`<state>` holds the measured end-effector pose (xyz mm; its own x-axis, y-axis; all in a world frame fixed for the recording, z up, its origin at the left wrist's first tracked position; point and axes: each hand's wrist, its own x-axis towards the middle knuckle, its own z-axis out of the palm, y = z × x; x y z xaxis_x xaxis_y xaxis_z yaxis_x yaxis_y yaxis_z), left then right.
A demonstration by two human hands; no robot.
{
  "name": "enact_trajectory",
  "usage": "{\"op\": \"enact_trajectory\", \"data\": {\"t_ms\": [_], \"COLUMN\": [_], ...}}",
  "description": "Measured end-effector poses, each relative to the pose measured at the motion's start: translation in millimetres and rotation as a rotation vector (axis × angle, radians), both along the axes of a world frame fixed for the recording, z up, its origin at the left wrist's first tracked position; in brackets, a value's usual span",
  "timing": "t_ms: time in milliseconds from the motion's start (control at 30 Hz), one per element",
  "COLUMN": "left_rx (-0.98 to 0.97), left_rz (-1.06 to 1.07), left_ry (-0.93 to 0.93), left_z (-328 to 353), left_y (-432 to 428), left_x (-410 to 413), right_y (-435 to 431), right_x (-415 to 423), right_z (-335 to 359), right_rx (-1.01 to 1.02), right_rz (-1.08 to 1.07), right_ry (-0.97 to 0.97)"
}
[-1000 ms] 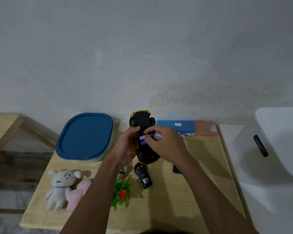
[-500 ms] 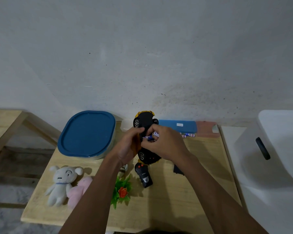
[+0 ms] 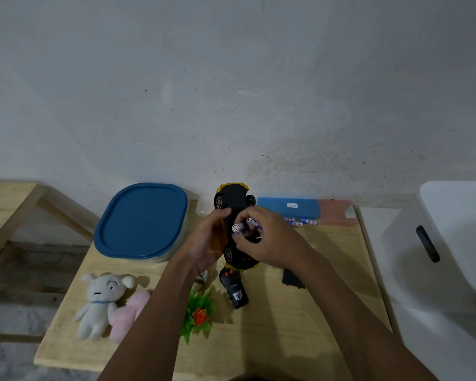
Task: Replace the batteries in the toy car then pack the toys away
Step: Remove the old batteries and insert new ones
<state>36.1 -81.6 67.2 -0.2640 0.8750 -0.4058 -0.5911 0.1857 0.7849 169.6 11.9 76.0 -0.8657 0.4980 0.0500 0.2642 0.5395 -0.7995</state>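
Toy car point(image 3: 232, 202) belly-up over table point(image 3: 313, 312) centre, long axis near-far, left hand point(image 3: 204, 243) curled round its left side, right hand point(image 3: 272, 240) pinching batteries point(image 3: 238, 228) just above its underside.

The yellow toy car point(image 3: 232, 204) faces black underside up. Two purple-white batteries point(image 3: 238, 229) stick out of its middle. Loose batteries point(image 3: 300, 222) lie right of the car.

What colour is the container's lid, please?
The lid is dark blue, clearest in the head view.
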Motion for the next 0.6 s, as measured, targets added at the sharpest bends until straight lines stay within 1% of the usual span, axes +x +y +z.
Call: {"op": "enact_trajectory", "data": {"t_ms": [100,200,267,333,400,433,500,600], "left_rx": [-0.005,0.005,0.005,0.002,0.007,0.013,0.028,0.032], "left_rz": [0.015,0.025,0.034,0.04,0.044,0.05,0.062,0.073], "left_ry": [-0.008,-0.001,-0.004,-0.01,-0.02,-0.017,-0.009,-0.001], "left_z": [-0.1,1.0,2.3,2.6,2.8,2.4,1.3,-0.7], "left_y": [-1.0,-1.7,-1.7,-1.5,-1.5,-1.5,-1.3,-1.2], "left_x": [-0.2,-0.5,-2.6,-5.4,-7.8,-9.0,-10.8,-13.2], "right_y": [2.7,0.3,-2.0,-2.0,-0.4,0.5,2.2,0.5], "right_x": [-2.2,-4.2,-5.2,-6.0,-5.4,-3.9,1.0,7.2], "right_z": [-3.8,-2.8,-0.9,-0.3,1.8,2.0,0.2,-3.6], "right_rx": [0.003,-0.104,-0.271,-0.525,-0.767,-0.832,-0.844,-0.744], "right_rz": [-0.006,-0.127,-0.241,-0.352,-0.401,-0.398,-0.347,-0.249], "right_ry": [-0.007,0.117,0.176,0.267,0.345,0.345,0.284,0.155]}}
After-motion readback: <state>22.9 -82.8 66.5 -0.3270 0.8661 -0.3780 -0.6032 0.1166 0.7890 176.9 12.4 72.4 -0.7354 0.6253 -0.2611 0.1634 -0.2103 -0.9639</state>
